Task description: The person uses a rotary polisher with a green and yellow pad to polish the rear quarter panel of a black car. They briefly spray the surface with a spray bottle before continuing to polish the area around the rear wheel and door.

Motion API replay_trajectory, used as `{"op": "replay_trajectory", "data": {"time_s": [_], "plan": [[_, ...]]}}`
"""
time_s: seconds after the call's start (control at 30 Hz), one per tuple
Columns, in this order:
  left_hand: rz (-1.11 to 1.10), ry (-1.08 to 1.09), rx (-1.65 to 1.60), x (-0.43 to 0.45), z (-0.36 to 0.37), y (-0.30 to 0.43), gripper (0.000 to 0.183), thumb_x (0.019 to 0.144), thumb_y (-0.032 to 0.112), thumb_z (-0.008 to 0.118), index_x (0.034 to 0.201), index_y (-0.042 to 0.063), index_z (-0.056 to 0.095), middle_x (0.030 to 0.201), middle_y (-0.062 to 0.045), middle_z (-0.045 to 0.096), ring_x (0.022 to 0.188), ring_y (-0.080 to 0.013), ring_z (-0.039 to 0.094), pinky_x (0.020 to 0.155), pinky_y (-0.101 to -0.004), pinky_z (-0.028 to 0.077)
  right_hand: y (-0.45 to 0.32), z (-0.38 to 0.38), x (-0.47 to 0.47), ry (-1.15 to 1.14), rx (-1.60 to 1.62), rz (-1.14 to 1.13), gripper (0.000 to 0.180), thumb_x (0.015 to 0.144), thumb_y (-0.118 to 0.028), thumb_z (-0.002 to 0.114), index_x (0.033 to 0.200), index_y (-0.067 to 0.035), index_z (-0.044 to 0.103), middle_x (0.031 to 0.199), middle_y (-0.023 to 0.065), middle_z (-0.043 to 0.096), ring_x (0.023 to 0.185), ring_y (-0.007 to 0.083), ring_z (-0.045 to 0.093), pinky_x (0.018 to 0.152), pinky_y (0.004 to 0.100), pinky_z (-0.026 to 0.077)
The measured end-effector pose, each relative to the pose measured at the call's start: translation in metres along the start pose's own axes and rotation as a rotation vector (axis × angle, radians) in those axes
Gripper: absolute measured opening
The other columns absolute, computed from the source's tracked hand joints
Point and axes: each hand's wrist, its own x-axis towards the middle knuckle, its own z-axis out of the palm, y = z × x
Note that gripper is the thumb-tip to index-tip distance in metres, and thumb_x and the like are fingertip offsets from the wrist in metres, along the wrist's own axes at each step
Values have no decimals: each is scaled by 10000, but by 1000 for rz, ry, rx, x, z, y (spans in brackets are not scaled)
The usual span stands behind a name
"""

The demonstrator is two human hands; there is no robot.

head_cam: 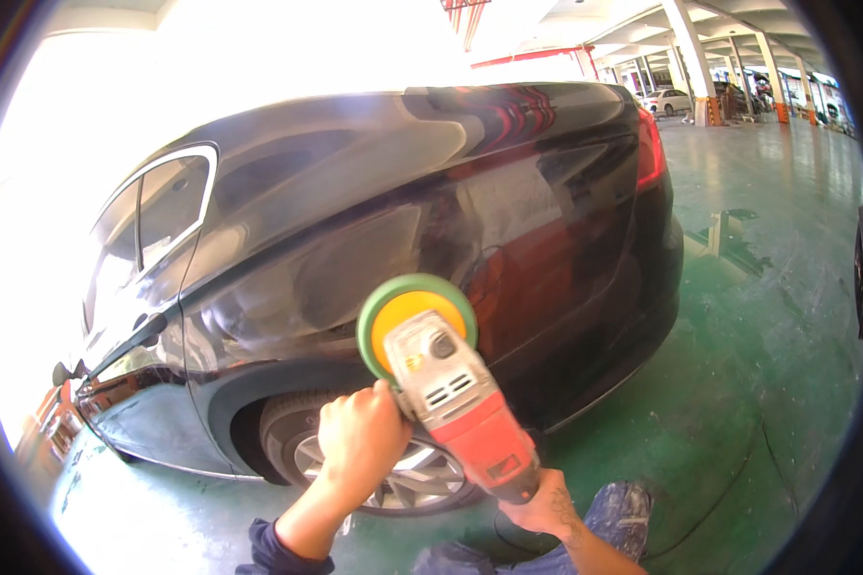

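A red and grey rotary polisher (467, 410) lies across the middle of the view, its round pad (417, 298), green at the rim and yellow inside, against the rear side panel of a black car (374, 244), above the wheel. My left hand (365, 438) is closed around the side handle near the tool's head; the handle is mostly hidden by the fingers. My right hand (543, 503) grips the rear end of the polisher's body. Whether the pad is spinning cannot be told.
Below the panel is the rear wheel (403, 474). A dark cable (719, 503) curves over the green floor (762, 345) at the right. Part of a dark tyre (862, 273) shows at the right rim. Pillars (690, 57) and a white car (666, 102) stand farther back.
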Motion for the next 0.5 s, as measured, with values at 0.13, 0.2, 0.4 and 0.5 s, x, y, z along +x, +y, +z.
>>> {"op": "replay_trajectory", "data": {"time_s": [0.13, 0.2, 0.4, 0.5], "plan": [[85, -14, 42, 27, -9, 29, 137, 725, 154, 737, 733, 44, 655, 638, -153, 682, 615, -334, 721, 578, -424, 566, -18, -23, -7, 32, 137, 87, 281, 735, -172, 805, 928, 15, 721, 814, 153, 753, 791, 224, 756, 746, 359, 567], [92, -10, 65, 31, -13, 34, 110, 732, 137, 719, 719, 46, 659, 636, -155, 681, 616, -331, 723, 576, -421, 566, -20, -28, -4, 14, 119, 108, 275, 739, -171, 803, 920, 17, 720, 812, 154, 752, 786, 207, 748, 743, 357, 565], [4, -26, 101, 7, -18, 20, 97, 740, 128, 705, 736, 42, 660, 652, -162, 685, 629, -340, 725, 582, -428, 567, 5, -5, -3, -49, 66, 25, 300, 753, -210, 799, 912, 27, 709, 810, 160, 743, 786, 248, 740, 758, 357, 559], [-59, -51, 122, -10, -20, 5, 135, 729, 151, 717, 738, 40, 641, 660, -174, 678, 630, -368, 707, 610, -467, 556, 11, 9, -3, -120, 33, 29, 356, 745, -252, 801, 932, 37, 709, 852, 188, 747, 836, 321, 746, 798, 377, 568]]}}
